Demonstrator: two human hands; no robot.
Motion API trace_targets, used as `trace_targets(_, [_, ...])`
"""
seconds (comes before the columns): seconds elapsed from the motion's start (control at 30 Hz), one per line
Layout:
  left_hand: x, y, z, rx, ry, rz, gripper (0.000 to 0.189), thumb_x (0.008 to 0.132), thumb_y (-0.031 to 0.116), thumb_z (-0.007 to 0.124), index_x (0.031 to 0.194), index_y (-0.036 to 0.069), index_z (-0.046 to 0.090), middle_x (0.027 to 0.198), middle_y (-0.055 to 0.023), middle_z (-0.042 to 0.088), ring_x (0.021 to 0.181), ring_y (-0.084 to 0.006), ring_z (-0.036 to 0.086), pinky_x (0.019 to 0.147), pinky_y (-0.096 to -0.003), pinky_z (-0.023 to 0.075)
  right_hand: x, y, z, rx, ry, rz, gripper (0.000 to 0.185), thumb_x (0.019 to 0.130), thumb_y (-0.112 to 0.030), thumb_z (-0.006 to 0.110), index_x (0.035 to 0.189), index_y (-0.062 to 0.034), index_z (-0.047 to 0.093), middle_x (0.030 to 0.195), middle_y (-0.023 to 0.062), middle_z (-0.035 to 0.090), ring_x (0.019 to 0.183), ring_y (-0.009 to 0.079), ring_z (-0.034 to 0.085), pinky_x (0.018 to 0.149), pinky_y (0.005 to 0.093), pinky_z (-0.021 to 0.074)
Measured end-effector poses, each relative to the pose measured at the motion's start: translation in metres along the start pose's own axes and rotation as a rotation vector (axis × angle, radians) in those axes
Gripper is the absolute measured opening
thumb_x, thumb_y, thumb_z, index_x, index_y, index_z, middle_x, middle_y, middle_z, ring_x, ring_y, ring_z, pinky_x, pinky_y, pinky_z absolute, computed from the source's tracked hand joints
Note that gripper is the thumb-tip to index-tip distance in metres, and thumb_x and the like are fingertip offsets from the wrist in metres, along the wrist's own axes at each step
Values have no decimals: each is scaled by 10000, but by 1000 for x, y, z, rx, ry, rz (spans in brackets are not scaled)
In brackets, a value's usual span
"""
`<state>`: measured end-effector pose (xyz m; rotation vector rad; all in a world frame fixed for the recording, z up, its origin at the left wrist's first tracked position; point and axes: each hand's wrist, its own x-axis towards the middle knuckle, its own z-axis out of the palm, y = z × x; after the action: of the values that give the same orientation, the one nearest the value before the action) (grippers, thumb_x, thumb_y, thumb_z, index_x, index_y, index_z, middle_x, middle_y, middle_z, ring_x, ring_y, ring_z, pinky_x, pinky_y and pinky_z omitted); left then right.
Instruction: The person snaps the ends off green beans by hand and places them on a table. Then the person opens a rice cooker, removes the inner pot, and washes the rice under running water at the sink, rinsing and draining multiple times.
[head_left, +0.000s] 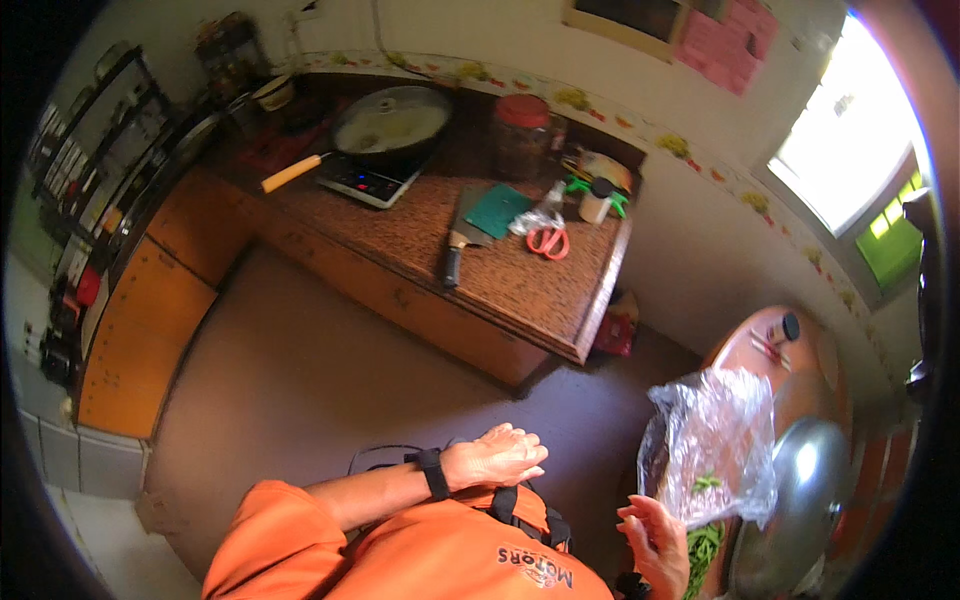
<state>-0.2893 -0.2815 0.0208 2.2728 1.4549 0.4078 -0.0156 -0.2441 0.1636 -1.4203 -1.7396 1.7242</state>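
My left hand (495, 455), with a black band at the wrist, is held before my orange shirt, its fingers curled; whether anything is in it cannot be seen. My right hand (658, 541) is at the lower right, fingers partly bent, beside the lower left edge of a clear plastic bag (712, 442). A few green pieces (706, 482) show in the bag. Below it lies a bunch of green vegetables (703, 559), close to the right hand. A large metal lid (791, 510) stands to the right of the bag.
A covered pan (391, 124) sits on an induction cooker (367, 180) on the granite counter (525, 300). A cleaver (459, 247), green cloth (499, 211), red-handled scissors (548, 244) and red-lidded jar (521, 135) lie or stand there. A round table (739, 337) holds a small black-lidded jar (783, 328).
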Motion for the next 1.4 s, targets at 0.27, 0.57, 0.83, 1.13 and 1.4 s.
trace_targets(0.27, [-98, -54, -23, -76, 188, -404, 222, 873, 269, 604, 945, 60, 577, 799, -137, 610, 766, -315, 644, 675, -409, 514, 122, -51, 78, -648, -392, -293, 306, 849, -174, 661, 1090, -2, 584, 871, 197, 645, 763, 342, 664, 668, 374, 529])
trace_targets(0.57, [-179, -60, -38, -147, 393, -927, 220, 879, 244, 593, 945, 35, 597, 869, -168, 635, 815, -357, 627, 701, -423, 519, 230, -94, 185, -827, -789, -692, 289, 880, -239, 614, 1074, -27, 585, 894, 175, 661, 800, 347, 655, 667, 411, 526])
trace_targets(0.83, [-233, -77, -53, -180, 464, -1066, 260, 897, 214, 576, 1033, -6, 603, 932, -200, 636, 844, -373, 615, 731, -431, 508, 263, -107, 277, -900, -1050, -823, 332, 875, -287, 626, 1109, -58, 571, 927, 146, 662, 830, 331, 650, 678, 417, 526])
trace_targets(1.13, [-371, -154, -107, -208, 511, -1229, 301, 874, 220, 614, 1066, -12, 612, 951, -201, 643, 865, -372, 619, 744, -431, 503, 317, -169, 404, -636, -622, -872, 233, 833, -190, 643, 997, -25, 618, 884, 186, 623, 801, 379, 624, 697, 423, 528])
trace_targets(1.4, [-473, -217, -153, -211, 519, -1243, 298, 868, 196, 622, 1073, -20, 624, 995, -204, 645, 901, -363, 624, 772, -408, 503, 417, -265, 438, -473, -181, -889, 98, 897, -82, 575, 941, 1, 604, 716, 17, 573, 540, 79, 528, 484, 226, 434])
